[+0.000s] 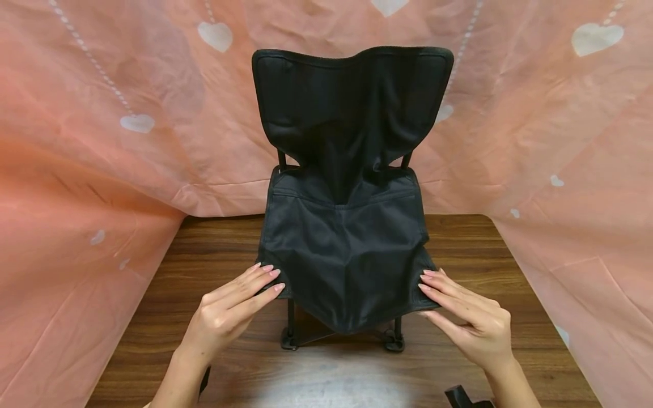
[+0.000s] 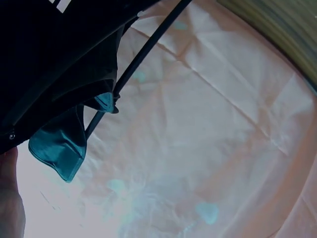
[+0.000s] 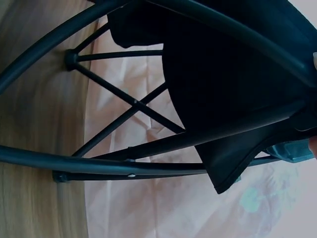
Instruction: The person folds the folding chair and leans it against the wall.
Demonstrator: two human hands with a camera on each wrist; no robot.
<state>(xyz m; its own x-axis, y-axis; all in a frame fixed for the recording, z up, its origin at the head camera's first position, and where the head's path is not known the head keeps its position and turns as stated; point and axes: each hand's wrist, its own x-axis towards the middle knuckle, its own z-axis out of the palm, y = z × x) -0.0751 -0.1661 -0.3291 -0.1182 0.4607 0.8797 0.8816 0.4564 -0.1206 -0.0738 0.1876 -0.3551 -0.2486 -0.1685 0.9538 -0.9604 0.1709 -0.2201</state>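
Head view: I find the fingers of the left hand laid over one front corner of the black seat, clamped on its fabric; the thumb is hidden from above. I find the right hand pinching the opposite front corner, fingers on top and thumb at the underside.

Between the two hands, the seat's front edge sags to a low point at its middle. The seat belongs to a chair standing upright, centrally, facing the camera. Behind the seat rises the backrest, wide at the top and narrowed and creased lower down. Two front feet rest on a wood-grain surface. On the right wrist view I note crossed tubes of the frame.

Near the right wrist lies a black fitting, cut off by the picture's edge. Beyond the chair hangs pink cloth with white hearts.
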